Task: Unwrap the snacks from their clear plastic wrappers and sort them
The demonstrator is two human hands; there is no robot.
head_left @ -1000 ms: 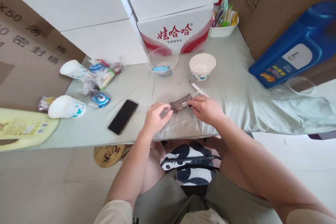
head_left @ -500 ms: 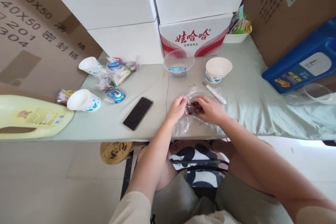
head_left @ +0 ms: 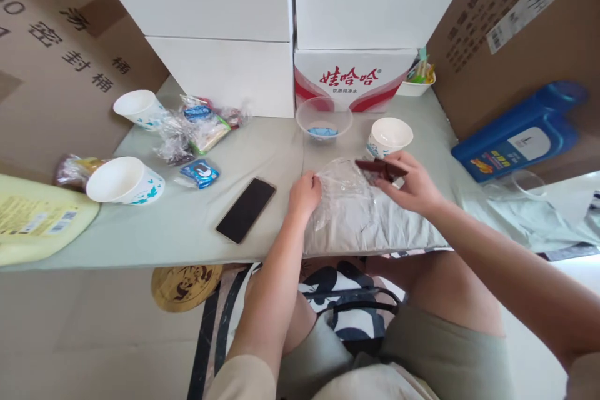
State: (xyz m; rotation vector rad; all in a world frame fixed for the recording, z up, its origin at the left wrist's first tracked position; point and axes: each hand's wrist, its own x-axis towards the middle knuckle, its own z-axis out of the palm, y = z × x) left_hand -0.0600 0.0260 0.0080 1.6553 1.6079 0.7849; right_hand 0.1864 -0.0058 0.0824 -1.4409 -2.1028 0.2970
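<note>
A clear, crinkled plastic bag (head_left: 344, 190) lies on the cloth-covered surface in front of me. My left hand (head_left: 304, 195) is closed on its left edge. Dark reddish-brown packets (head_left: 382, 169) are pinched between the fingers and thumb of my right hand (head_left: 412, 186), just above the bag's right side; how many there are I cannot tell. Right behind that hand stands a white paper bowl (head_left: 391, 132) with a blue leaf print. A clear plastic bowl (head_left: 323, 114) with a blue packet inside stands behind the bag. The white cutter seen earlier is now out of sight.
A black phone (head_left: 246, 209) lies left of my left hand. Further left are wrapped snacks (head_left: 201, 128), two paper cups (head_left: 125, 180) and a yellow jug (head_left: 42, 222). A blue bottle (head_left: 520, 131) leans at right. White boxes (head_left: 220, 75) line the back.
My right hand has moved right and up, bringing the dark packets out of the plastic bag. My left hand stays at the bag's edge. The camera view has shifted slightly.
</note>
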